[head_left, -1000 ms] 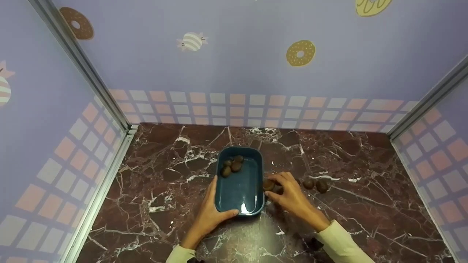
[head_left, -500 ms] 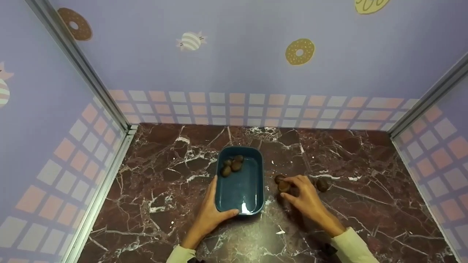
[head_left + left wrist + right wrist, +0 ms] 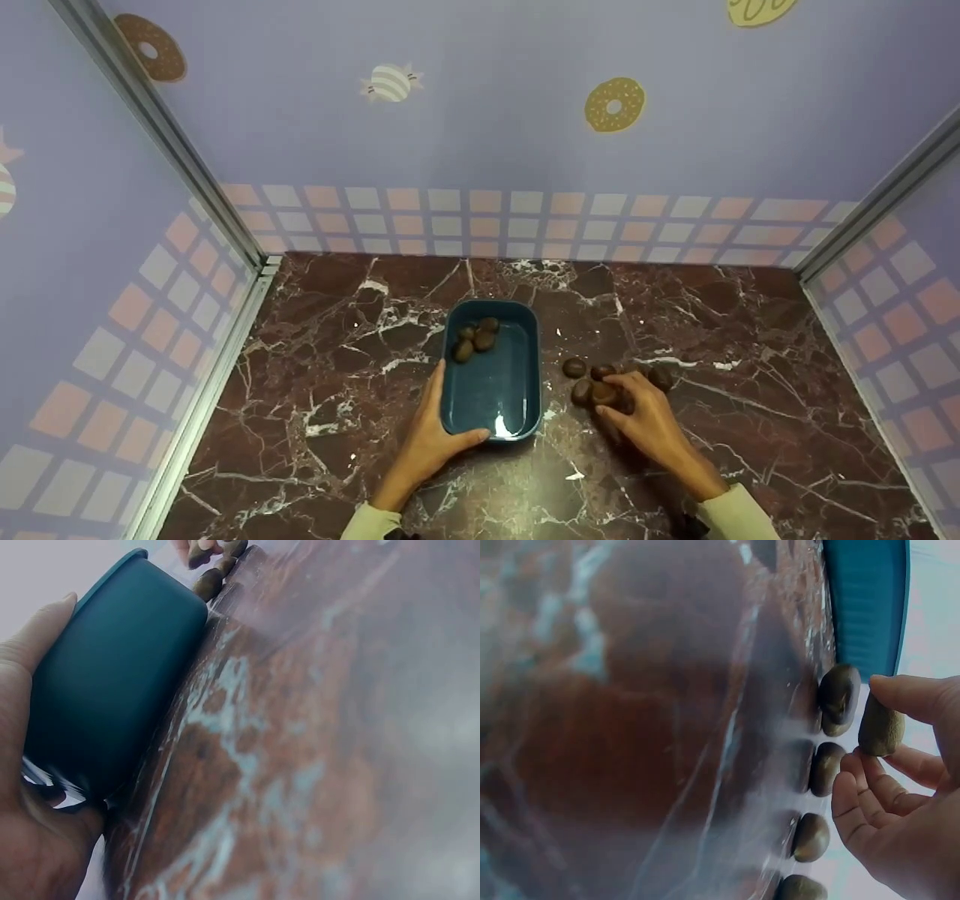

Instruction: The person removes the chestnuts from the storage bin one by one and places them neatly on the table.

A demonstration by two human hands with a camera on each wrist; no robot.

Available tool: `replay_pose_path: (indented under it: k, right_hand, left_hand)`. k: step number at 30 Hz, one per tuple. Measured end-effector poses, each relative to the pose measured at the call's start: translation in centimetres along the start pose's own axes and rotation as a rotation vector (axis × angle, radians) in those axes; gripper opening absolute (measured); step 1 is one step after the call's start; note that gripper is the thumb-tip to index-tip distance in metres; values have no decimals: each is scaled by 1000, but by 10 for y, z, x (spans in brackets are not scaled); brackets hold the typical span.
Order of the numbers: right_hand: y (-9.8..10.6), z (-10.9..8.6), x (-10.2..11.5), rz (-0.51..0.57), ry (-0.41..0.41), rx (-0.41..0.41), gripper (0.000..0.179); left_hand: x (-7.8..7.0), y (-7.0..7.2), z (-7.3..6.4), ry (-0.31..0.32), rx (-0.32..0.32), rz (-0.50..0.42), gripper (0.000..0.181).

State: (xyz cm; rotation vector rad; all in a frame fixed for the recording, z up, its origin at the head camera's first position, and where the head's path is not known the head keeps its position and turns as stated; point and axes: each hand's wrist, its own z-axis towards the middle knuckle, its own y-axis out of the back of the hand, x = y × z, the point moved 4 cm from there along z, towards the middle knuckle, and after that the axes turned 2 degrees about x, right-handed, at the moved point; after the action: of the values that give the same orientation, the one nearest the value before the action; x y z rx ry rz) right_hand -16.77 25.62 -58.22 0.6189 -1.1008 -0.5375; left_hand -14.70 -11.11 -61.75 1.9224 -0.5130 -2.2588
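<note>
My left hand (image 3: 437,427) holds the near left corner of a deep teal baking dish (image 3: 491,390), fingers along its left side and thumb at the near rim. Inside the dish, several chestnuts (image 3: 484,341) are bunched toward the far left. To the right of the dish, my right hand (image 3: 651,420) pinches a chestnut (image 3: 881,727) between thumb and fingers, just off the table in the right wrist view. Loose chestnuts (image 3: 574,367) lie around that hand, one (image 3: 581,391) just left of its fingertips and another (image 3: 661,378) behind it.
The tabletop (image 3: 360,420) is dark red marble with white veins. A lilac back wall (image 3: 495,150) with printed sweets closes off the far side. Similar panels stand at left (image 3: 97,300) and right (image 3: 907,300), joined by metal corner posts.
My right hand has moved right, away from the dish's side, uncovering chestnuts on the table to its left. Whether it pinches the same chestnut, I cannot tell. The left hand and dish stay put.
</note>
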Motion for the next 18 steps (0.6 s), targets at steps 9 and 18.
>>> replay_pose_path:
  k: [9,18]
  right_hand:
    - [1,-5,-12,-44,-27,8,47]
    - [0,-7,-18,-69,-38,29,45]
  left_hand:
    - [1,0,0,7,-5,5,137]
    - [1,0,-1,14,1,-9,136]
